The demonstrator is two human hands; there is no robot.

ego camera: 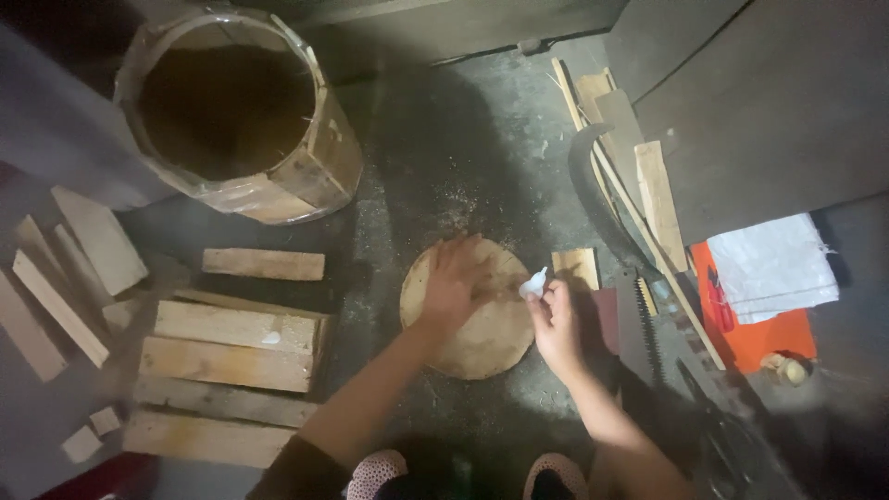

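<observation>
Round wooden disc (482, 324), pale and flat, is lying on the dark concrete floor (463, 157) directly in front of the person, at the centre of the head view. To the right of the disc, a flat orange rectangular package (769, 338) is lying on the floor, and a folded white woven sack (776, 267) is resting across its upper half; any markings on either are too small to make out. Between the disc and the orange package, a hand saw with a dark toothed blade (639, 319) is lying lengthwise, and a short pale wooden block (576, 267) is sitting just beside the disc's upper right edge. A curved dark blade (585, 171) and several thin wooden slats (639, 176) are leaning or lying further up on the right. To the upper left, a stave-built wooden barrel wrapped in clear film (236, 111) is standing open-mouthed, well apart from the disc. Flat wooden planks (231, 343) are lying stacked side by side on the left, with shorter offcuts (65, 296) scattered beyond them. Nothing is lying between the hands and the disc. The left hand (454, 282) is spreading flat, fingers wide, and pressing down on the upper left part of the disc. The right hand (556, 324) is closing narrowly around a small white tube-like object (534, 282), holding its tip at the disc's right edge; whether the tip is touching the wood cannot be told.
</observation>
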